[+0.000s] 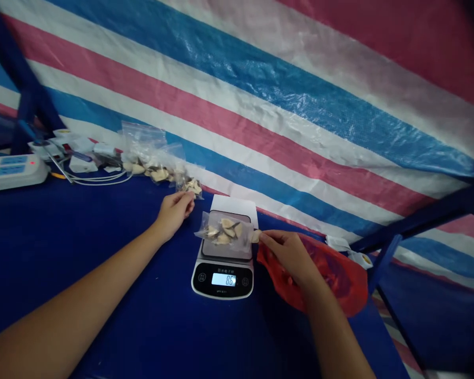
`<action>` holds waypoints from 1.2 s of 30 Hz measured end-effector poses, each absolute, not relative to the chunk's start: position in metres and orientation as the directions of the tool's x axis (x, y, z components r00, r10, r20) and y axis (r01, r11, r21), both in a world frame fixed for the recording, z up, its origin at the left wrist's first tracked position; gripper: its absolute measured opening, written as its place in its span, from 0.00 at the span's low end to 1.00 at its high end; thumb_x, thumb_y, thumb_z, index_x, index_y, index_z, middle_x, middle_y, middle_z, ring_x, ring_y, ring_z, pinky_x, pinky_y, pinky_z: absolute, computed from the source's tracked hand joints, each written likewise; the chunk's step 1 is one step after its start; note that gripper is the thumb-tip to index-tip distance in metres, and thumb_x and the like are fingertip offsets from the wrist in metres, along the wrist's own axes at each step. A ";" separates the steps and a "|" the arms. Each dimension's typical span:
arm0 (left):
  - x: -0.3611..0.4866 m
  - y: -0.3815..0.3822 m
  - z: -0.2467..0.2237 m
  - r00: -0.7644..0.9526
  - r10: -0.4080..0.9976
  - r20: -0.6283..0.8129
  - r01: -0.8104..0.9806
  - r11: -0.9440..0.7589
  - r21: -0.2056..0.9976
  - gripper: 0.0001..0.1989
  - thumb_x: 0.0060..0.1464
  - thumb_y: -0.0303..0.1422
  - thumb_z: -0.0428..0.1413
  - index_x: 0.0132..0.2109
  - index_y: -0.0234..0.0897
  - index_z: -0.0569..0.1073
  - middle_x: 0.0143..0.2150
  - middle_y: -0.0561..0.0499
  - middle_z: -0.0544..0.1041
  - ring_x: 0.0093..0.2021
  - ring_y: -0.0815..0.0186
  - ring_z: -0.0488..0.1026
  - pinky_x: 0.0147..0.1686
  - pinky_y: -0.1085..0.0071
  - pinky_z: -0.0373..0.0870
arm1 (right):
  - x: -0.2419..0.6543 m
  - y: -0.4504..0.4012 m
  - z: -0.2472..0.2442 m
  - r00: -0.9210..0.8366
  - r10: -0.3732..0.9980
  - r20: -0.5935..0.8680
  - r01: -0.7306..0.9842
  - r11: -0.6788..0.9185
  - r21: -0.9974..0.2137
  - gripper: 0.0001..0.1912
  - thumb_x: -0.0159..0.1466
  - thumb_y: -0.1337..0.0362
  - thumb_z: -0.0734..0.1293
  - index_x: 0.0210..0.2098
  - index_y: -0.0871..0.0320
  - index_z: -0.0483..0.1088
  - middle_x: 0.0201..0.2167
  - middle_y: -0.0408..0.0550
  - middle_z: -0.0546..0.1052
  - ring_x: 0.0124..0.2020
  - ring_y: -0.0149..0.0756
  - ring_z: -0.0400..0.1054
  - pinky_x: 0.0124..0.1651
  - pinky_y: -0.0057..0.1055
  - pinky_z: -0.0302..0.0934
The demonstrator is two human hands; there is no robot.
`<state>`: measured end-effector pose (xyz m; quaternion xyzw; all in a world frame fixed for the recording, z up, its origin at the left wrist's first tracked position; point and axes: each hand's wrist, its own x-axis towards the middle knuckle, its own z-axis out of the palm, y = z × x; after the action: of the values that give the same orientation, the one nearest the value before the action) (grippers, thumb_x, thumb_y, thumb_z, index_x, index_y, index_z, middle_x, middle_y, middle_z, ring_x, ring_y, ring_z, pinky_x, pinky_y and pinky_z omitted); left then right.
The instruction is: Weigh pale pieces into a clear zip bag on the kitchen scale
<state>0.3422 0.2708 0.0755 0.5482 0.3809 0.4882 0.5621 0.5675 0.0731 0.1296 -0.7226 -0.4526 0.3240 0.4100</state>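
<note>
A kitchen scale (223,278) stands on the blue table, its lit display reading 8.6. On its platform lies a clear zip bag (226,231) with several pale, dark-edged dried slices inside. My right hand (288,255), closed in a pinch, holds a pale dried slice (256,236) at the bag's right end. To the left of the scale, my left hand (174,210) has its fingers curled together at the lower edge of a small clear bag of slices (192,186); its fingertips are partly hidden. Under my right wrist spreads a red plastic bag (335,276).
More filled clear bags (154,158) are heaped along the striped tarp wall (237,121). A power strip (13,171), white cables (102,180) and small white items (82,164) lie at the left. White packets (349,251) rest beside a blue frame post (384,263).
</note>
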 end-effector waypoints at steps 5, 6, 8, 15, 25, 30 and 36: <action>0.344 0.273 0.073 0.253 0.958 0.131 -0.121 -0.103 0.987 0.18 0.54 0.42 0.56 0.21 0.36 0.67 0.17 0.54 0.64 0.17 0.74 0.58 0.17 0.75 0.49 | 0.552 0.083 0.119 0.368 0.922 -0.125 0.337 -0.257 -0.906 0.17 0.55 0.51 0.72 0.30 0.62 0.80 0.19 0.43 0.72 0.19 0.27 0.56 0.22 0.26 0.48; 0.344 0.273 0.073 0.258 0.957 0.132 -0.124 -0.103 0.987 0.18 0.54 0.42 0.56 0.22 0.36 0.67 0.17 0.54 0.64 0.17 0.74 0.58 0.17 0.74 0.50 | 0.552 0.081 0.118 0.403 0.911 -0.089 0.376 -0.253 -0.891 0.18 0.56 0.50 0.72 0.27 0.62 0.79 0.18 0.43 0.71 0.19 0.27 0.56 0.22 0.26 0.48; 0.344 0.273 0.072 0.269 0.955 0.123 -0.133 -0.090 0.987 0.19 0.55 0.42 0.54 0.22 0.36 0.66 0.17 0.54 0.64 0.17 0.73 0.58 0.17 0.74 0.50 | 0.555 0.076 0.118 0.493 0.870 -0.001 0.462 -0.263 -0.847 0.22 0.56 0.46 0.71 0.23 0.61 0.77 0.16 0.42 0.67 0.18 0.27 0.54 0.21 0.27 0.46; 0.345 0.277 0.068 0.143 0.968 0.206 -0.232 -0.169 0.958 0.14 0.54 0.44 0.56 0.32 0.37 0.69 0.27 0.53 0.70 0.24 0.70 0.63 0.20 0.73 0.57 | 0.588 0.054 0.101 0.544 0.831 -0.121 0.524 -0.448 -0.724 0.29 0.63 0.37 0.61 0.26 0.56 0.71 0.12 0.38 0.60 0.13 0.31 0.53 0.19 0.30 0.43; 0.340 0.274 0.069 -0.008 0.890 0.455 -0.022 -0.455 0.890 0.19 0.54 0.40 0.59 0.26 0.39 0.57 0.22 0.59 0.56 0.24 0.71 0.55 0.26 0.70 0.54 | 0.581 0.051 0.117 0.672 0.641 0.371 0.710 -0.415 -0.568 0.25 0.67 0.44 0.61 0.22 0.55 0.65 0.16 0.39 0.64 0.21 0.31 0.59 0.29 0.30 0.50; 0.337 0.268 0.070 0.010 0.852 0.524 0.146 -0.520 0.842 0.25 0.56 0.40 0.58 0.23 0.39 0.50 0.20 0.59 0.50 0.23 0.72 0.49 0.26 0.69 0.50 | 0.570 0.054 0.112 0.630 0.665 0.400 0.711 -0.287 -0.642 0.25 0.67 0.45 0.62 0.23 0.57 0.66 0.16 0.38 0.63 0.20 0.29 0.57 0.26 0.29 0.49; 0.336 0.269 0.068 0.060 0.857 0.511 0.189 -0.513 0.838 0.26 0.57 0.40 0.55 0.20 0.39 0.50 0.18 0.58 0.48 0.21 0.72 0.49 0.25 0.68 0.49 | 0.567 0.059 0.102 0.533 0.745 0.401 0.754 -0.203 -0.625 0.25 0.68 0.46 0.61 0.22 0.57 0.67 0.16 0.38 0.63 0.20 0.28 0.56 0.26 0.29 0.49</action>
<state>0.3363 0.2689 0.0682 0.6644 0.3935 0.5613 0.2979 0.5667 0.0589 0.1021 -0.7755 -0.4830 -0.0054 0.4066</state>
